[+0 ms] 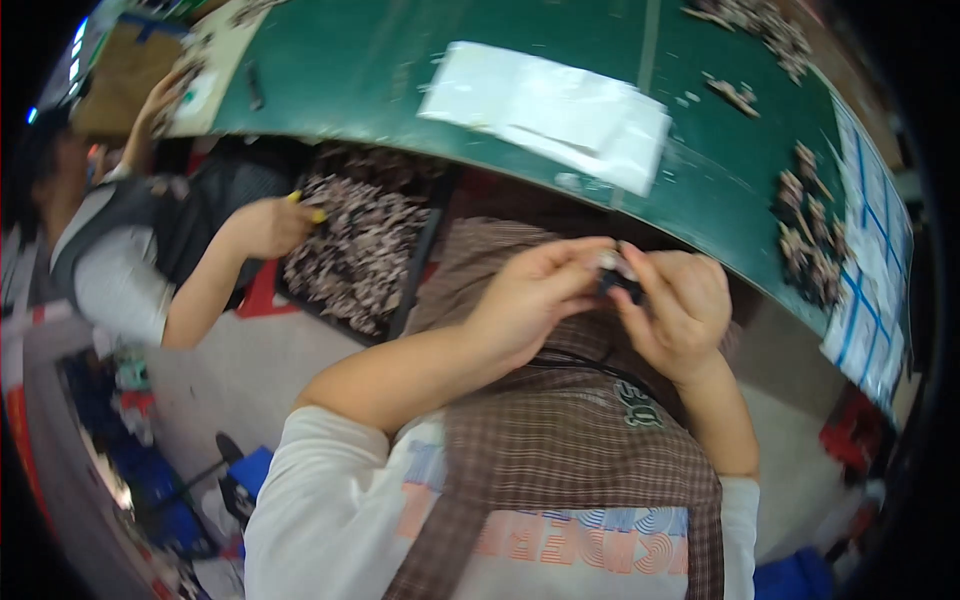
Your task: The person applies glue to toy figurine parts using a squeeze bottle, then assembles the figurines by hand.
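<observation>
Both hands are raised over my lap, just in front of the table edge, with their fingertips meeting at one small object. This is a little black piece with a pale, pinkish part (pixel 620 287), mostly hidden by the fingers, so its exact kind cannot be made out. My left hand (pixel 535 298) pinches it from the left with thumb and forefinger. From the right, my right hand (pixel 685 308) grips it with curled fingers and thumb. Similar dark and pinkish pieces (pixel 808 235) lie heaped at the right end of the green table (pixel 380 70).
White sheets in clear plastic (pixel 545 110) lie near the table edge. At my left a black crate (pixel 412 275) holds many pinkish-dark pieces; a co-worker's hand (pixel 270 228) with yellow finger covers reaches over it. Blue-taped white sheets (pixel 868 270) hang over the right end.
</observation>
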Demonstrator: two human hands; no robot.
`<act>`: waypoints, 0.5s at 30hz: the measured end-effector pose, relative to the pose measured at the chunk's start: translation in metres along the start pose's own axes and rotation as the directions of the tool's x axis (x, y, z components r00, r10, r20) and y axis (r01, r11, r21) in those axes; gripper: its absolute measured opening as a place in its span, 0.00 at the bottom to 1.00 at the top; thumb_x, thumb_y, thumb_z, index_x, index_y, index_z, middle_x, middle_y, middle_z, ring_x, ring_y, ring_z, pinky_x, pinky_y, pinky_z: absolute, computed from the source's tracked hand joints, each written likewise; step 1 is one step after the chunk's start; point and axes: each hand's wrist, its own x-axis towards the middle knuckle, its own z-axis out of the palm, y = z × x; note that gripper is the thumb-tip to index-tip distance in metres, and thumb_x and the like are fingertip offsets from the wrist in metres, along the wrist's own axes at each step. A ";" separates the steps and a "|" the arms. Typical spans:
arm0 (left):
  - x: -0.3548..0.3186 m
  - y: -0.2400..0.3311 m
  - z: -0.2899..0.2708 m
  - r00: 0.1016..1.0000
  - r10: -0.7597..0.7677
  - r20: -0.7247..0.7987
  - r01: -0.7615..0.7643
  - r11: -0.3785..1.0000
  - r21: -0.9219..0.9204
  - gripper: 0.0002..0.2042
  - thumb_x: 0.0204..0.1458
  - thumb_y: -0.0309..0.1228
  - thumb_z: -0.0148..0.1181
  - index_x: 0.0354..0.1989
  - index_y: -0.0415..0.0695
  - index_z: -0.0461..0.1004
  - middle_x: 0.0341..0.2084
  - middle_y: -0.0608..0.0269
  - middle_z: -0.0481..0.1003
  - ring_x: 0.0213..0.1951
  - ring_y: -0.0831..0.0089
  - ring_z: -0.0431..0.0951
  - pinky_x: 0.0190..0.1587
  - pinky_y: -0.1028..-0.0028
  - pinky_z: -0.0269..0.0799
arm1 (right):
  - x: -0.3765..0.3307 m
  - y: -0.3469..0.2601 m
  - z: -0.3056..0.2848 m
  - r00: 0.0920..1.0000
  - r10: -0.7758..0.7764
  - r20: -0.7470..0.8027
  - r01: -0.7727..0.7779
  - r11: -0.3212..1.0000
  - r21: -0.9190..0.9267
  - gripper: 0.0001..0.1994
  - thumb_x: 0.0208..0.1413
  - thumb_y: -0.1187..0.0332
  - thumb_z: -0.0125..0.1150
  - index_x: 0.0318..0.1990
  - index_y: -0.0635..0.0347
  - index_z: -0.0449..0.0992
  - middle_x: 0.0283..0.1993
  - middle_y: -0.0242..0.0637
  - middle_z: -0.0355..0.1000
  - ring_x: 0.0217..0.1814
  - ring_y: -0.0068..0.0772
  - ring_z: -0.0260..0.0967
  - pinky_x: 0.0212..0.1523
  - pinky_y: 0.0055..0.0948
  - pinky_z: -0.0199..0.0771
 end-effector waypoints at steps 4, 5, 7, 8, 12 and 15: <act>-0.007 -0.013 -0.027 0.995 -0.096 0.041 0.099 0.992 -0.073 0.14 0.62 0.31 0.53 0.53 0.38 0.71 0.49 0.59 0.74 0.51 0.71 0.74 0.57 0.66 0.70 | -0.012 -0.009 0.009 0.993 0.056 0.100 -0.069 0.989 0.132 0.20 0.41 0.68 0.70 0.45 0.59 0.79 0.35 0.32 0.72 0.33 0.34 0.70 0.36 0.32 0.66; -0.010 -0.018 -0.036 0.991 -0.129 0.028 0.132 0.985 -0.108 0.13 0.61 0.31 0.54 0.51 0.38 0.71 0.48 0.59 0.74 0.50 0.70 0.75 0.57 0.66 0.70 | -0.014 -0.010 0.017 0.994 0.030 0.101 -0.046 0.987 0.156 0.20 0.41 0.68 0.70 0.45 0.59 0.79 0.35 0.32 0.72 0.33 0.34 0.70 0.36 0.32 0.66; -0.012 -0.025 -0.050 0.989 -0.146 0.018 0.147 0.977 -0.153 0.13 0.61 0.31 0.54 0.50 0.38 0.71 0.47 0.59 0.74 0.50 0.69 0.75 0.56 0.65 0.71 | -0.020 -0.012 0.032 0.947 0.148 0.285 -0.216 0.950 0.224 0.20 0.41 0.68 0.70 0.46 0.58 0.79 0.37 0.33 0.73 0.35 0.36 0.70 0.37 0.33 0.67; -0.012 -0.026 -0.058 0.991 -0.129 -0.021 0.125 0.982 -0.141 0.11 0.60 0.32 0.56 0.47 0.40 0.72 0.44 0.60 0.75 0.48 0.70 0.75 0.55 0.67 0.72 | -0.023 -0.013 0.038 0.890 0.197 0.412 -0.311 0.922 0.232 0.23 0.43 0.68 0.70 0.50 0.58 0.76 0.43 0.37 0.72 0.42 0.41 0.71 0.43 0.35 0.69; -0.001 -0.003 -0.091 0.966 0.169 -0.194 -0.110 0.954 0.279 0.14 0.54 0.32 0.62 0.44 0.36 0.74 0.38 0.62 0.77 0.41 0.74 0.77 0.45 0.75 0.73 | -0.012 -0.034 0.049 0.882 0.228 0.412 -0.345 0.909 0.234 0.27 0.46 0.66 0.69 0.56 0.59 0.70 0.54 0.42 0.69 0.56 0.48 0.67 0.55 0.38 0.68; 0.012 0.040 -0.144 0.850 0.512 -0.126 -0.245 0.595 0.765 0.11 0.46 0.31 0.66 0.33 0.36 0.78 0.32 0.56 0.78 0.34 0.73 0.78 0.39 0.77 0.72 | -0.022 -0.026 0.053 0.881 0.138 0.452 -0.259 0.941 0.217 0.25 0.47 0.67 0.68 0.54 0.60 0.71 0.52 0.42 0.70 0.54 0.47 0.68 0.53 0.38 0.69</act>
